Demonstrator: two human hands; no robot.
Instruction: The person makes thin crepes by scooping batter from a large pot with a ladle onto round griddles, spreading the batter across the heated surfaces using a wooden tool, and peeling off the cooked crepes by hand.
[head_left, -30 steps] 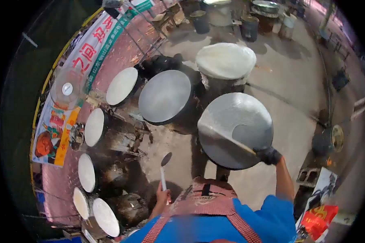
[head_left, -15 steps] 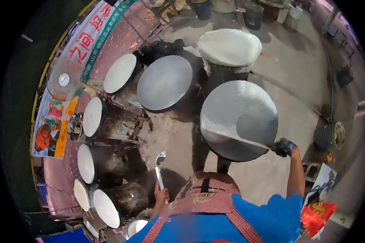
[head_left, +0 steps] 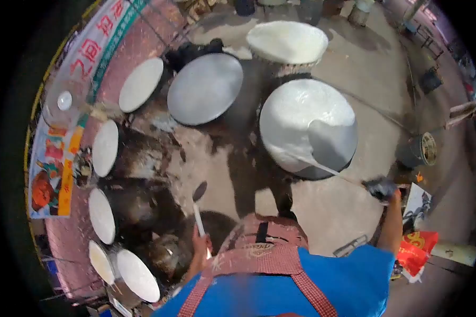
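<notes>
My right hand [head_left: 380, 188], in a dark glove, is closed round the end of a long thin wooden stick [head_left: 330, 170]. The stick reaches left over the near rim of a big round griddle [head_left: 285, 116], and its far end lies over the lower part of the surface. A wet-looking white layer coats much of the griddle, with a dark grey shadowed patch at right. On the other side, my bare left hand [head_left: 201, 248] grips a ladle [head_left: 198, 217] by its white handle, its dark bowl pointing up, above the floor and apart from the griddles.
Beyond the near griddle stands a round griddle with a white top [head_left: 288, 42]. A bare grey griddle [head_left: 206, 89] is left of it. Several pale round tops [head_left: 104, 148] line the left side by a banner [head_left: 90, 53]. A bucket [head_left: 418, 150] and red bag [head_left: 417, 249] are at right.
The view has shifted, so the griddles sit higher and further left. My right hand has moved with the stick toward the near right. White now looks wetter and brighter; the ladle's bowl has turned.
</notes>
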